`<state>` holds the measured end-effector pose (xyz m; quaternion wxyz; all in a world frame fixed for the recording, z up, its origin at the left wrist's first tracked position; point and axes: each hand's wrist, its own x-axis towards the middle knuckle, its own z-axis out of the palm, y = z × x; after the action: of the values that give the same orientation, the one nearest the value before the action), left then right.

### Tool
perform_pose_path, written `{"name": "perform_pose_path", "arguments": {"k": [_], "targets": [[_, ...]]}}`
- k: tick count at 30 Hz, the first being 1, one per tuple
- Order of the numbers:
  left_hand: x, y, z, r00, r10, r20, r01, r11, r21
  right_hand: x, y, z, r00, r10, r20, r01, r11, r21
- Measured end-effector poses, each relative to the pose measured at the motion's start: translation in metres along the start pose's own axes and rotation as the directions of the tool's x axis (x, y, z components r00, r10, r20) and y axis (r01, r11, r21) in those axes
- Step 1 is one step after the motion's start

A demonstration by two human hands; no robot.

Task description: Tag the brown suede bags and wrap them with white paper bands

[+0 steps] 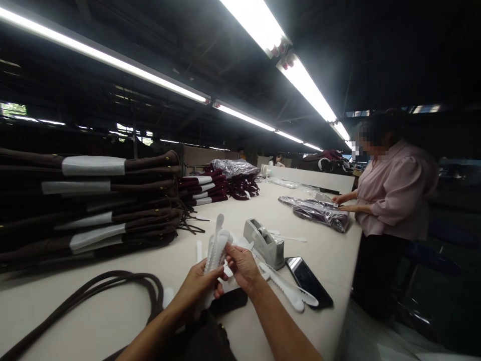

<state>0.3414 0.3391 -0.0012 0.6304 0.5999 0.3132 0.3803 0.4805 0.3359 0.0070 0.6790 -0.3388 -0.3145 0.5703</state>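
Note:
My left hand is closed around a bundle of white plastic strips with notched edges and rounded ends, held upright above the table. At the upper part of the bundle, the fingers of my right hand pinch one of the strips. More loose white strips lie on the table to the right of my hands. Just beyond them stands a grey tape dispenser. Below my hands is a dark brown bag with long looped handles spreading to the left, partly hidden by my forearms.
A tall stack of dark brown bags with white bands rises at left. Maroon bags lie farther back. A smartphone rests near the table's right edge. Across that edge, a person in a pink blouse handles a plastic-wrapped bundle.

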Motion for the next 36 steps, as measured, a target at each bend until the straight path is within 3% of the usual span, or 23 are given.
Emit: {"name": "perform_pose_path", "arguments": {"k": [3, 6, 8, 11, 12, 13, 14, 15, 16, 17, 19, 20, 23, 26, 29, 32, 36], "targets": [[0.001, 0.001, -0.005, 1.0, -0.005, -0.017, 0.005, 1.0, 0.006, 0.002, 0.007, -0.002, 0.994, -0.096, -0.058, 0.083, 0.978, -0.192], [-0.003, 0.008, -0.01, 0.999, -0.04, -0.013, 0.04, 0.999, 0.003, 0.002, 0.006, -0.003, 0.957, -0.285, -0.047, 0.241, 0.878, -0.413], [-0.007, 0.011, -0.011, 0.996, -0.091, 0.025, 0.09, 0.996, 0.017, 0.0, 0.0, -0.005, 0.885, -0.464, 0.026, 0.397, 0.726, -0.562], [-0.012, 0.015, -0.009, 0.981, -0.166, 0.102, 0.158, 0.984, 0.081, -0.005, -0.012, -0.007, 0.7, -0.664, 0.262, 0.6, 0.347, -0.721], [-0.013, 0.016, -0.008, 0.977, -0.172, 0.124, 0.162, 0.983, 0.09, -0.006, -0.014, -0.008, 0.676, -0.655, 0.337, 0.627, 0.27, -0.731], [-0.014, 0.018, -0.008, 0.977, -0.162, 0.139, 0.152, 0.985, 0.08, -0.008, -0.013, -0.007, 0.696, -0.608, 0.382, 0.63, 0.26, -0.732], [-0.014, 0.02, -0.008, 0.98, -0.137, 0.143, 0.13, 0.99, 0.055, -0.01, -0.009, -0.006, 0.757, -0.52, 0.395, 0.603, 0.323, -0.729], [-0.013, 0.022, -0.009, 0.986, -0.102, 0.131, 0.1, 0.995, 0.022, -0.012, -0.001, -0.004, 0.836, -0.398, 0.379, 0.537, 0.442, -0.719], [-0.012, 0.024, -0.012, 0.993, -0.061, 0.104, 0.062, 0.998, -0.011, -0.015, 0.009, 0.0, 0.902, -0.249, 0.352, 0.43, 0.582, -0.69], [-0.011, 0.027, -0.016, 0.998, -0.013, 0.064, 0.016, 0.999, -0.044, -0.018, 0.021, 0.005, 0.938, -0.092, 0.334, 0.297, 0.71, -0.639], [-0.009, 0.035, -0.026, 0.997, 0.076, -0.025, -0.078, 0.991, -0.111, -0.025, 0.045, 0.018, 0.925, 0.133, 0.357, 0.076, 0.853, -0.516], [-0.009, 0.039, -0.032, 0.992, 0.109, -0.068, -0.118, 0.983, -0.139, -0.029, 0.054, 0.025, 0.909, 0.176, 0.376, 0.024, 0.881, -0.472], [-0.013, 0.049, -0.045, 0.98, 0.14, -0.144, -0.163, 0.973, -0.161, -0.036, 0.064, 0.036, 0.938, 0.119, 0.326, 0.032, 0.906, -0.423], [-0.015, 0.046, -0.043, 0.985, 0.107, -0.138, -0.125, 0.984, -0.125, -0.03, 0.05, 0.03, 0.982, 0.045, 0.182, 0.011, 0.955, -0.295], [-0.01, 0.03, -0.031, 1.0, 0.014, 0.008, -0.013, 0.992, -0.123, -0.017, 0.029, 0.014, 0.993, 0.017, 0.113, 0.0, 0.989, -0.15], [-0.005, 0.015, -0.023, 0.984, -0.089, 0.152, 0.113, 0.981, -0.158, -0.012, 0.014, 0.003, 0.994, 0.016, 0.108, 0.0, 0.99, -0.144], [-0.008, 0.013, -0.019, 0.978, -0.098, 0.187, 0.13, 0.976, -0.172, -0.016, 0.005, 0.005, 0.995, 0.017, 0.101, -0.006, 0.994, -0.108]]}}
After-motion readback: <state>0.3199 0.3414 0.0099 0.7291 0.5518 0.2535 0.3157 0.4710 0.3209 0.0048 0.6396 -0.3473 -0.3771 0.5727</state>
